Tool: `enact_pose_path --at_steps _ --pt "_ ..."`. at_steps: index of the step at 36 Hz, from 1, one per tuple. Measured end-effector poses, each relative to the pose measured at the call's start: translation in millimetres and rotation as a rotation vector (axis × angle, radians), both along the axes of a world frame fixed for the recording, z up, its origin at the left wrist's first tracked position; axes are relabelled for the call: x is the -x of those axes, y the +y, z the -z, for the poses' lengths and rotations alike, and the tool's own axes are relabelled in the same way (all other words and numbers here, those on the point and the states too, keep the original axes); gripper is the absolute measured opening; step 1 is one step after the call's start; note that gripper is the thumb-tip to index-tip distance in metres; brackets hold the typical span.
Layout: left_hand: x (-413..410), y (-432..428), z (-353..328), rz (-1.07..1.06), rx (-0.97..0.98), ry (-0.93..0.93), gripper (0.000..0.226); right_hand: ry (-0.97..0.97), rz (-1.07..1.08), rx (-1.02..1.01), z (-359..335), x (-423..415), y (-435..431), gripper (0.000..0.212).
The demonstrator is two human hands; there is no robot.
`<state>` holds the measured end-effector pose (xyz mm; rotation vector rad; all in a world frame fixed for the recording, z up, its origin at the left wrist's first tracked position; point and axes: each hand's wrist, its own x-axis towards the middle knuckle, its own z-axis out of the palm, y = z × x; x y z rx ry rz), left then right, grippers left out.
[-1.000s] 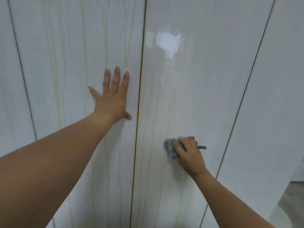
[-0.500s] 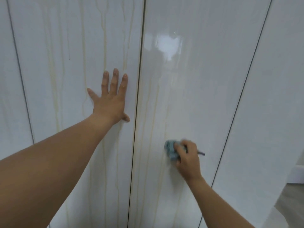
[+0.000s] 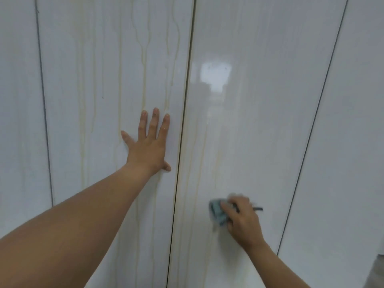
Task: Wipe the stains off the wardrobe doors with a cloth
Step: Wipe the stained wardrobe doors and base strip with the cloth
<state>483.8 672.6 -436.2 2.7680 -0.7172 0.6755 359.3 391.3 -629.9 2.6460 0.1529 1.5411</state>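
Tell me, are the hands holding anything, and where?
The right hand grips the bunched blue-grey cloth by its right side. The left hand holds nothing, flat on the stained door.

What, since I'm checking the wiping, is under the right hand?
A blue-grey cloth, held against the door by the right hand. Its left part shows; the rest, and any stain beneath, is covered.

There are four wardrobe doors [image 3: 108, 84], two hands [image 3: 148, 151] and one cloth [image 3: 216, 213].
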Motion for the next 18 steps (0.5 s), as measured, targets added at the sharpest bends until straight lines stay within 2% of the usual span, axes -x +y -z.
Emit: enact_pose_path --at_steps 2,4,5,7,9,11,15,18 --pt "-0.5 -1.3 0.9 -0.008 -0.010 0.004 0.159 0.143 -0.067 0.038 22.6 5.6 -0.9 0.021" --pt "-2.2 -1.8 0.9 -0.005 -0.013 0.004 0.158 0.237 -0.136 -0.009 24.4 9.1 -4.2 0.028" --pt "-2.5 -2.1 4.5 -0.006 -0.017 0.005 0.158 0.220 -0.146 -0.065 18.5 10.3 -5.7 0.032" --pt "-5.2 -2.2 2.8 -0.002 -0.020 -0.011 0.158 0.070 -0.156 -0.241 -27.2 8.1 -0.8 0.038" --pt "-6.4 -2.6 0.7 -0.002 -0.024 -0.019 0.157 -0.179 -0.150 -0.443 -99.3 4.9 7.9 0.044" --pt "-6.4 -2.8 0.4 -0.008 -0.030 -0.018 0.157 -0.338 -0.101 -0.541 -178.8 3.2 14.9 0.042" --pt "-6.7 -2.4 1.6 -0.015 -0.031 -0.018 0.157 -0.395 0.006 -0.445 -288.2 -6.0 24.1 0.043" --pt "-6.4 -2.1 1.4 -0.019 -0.035 -0.016 0.157 -0.356 0.075 -0.449 -311.1 -22.3 30.3 0.046"
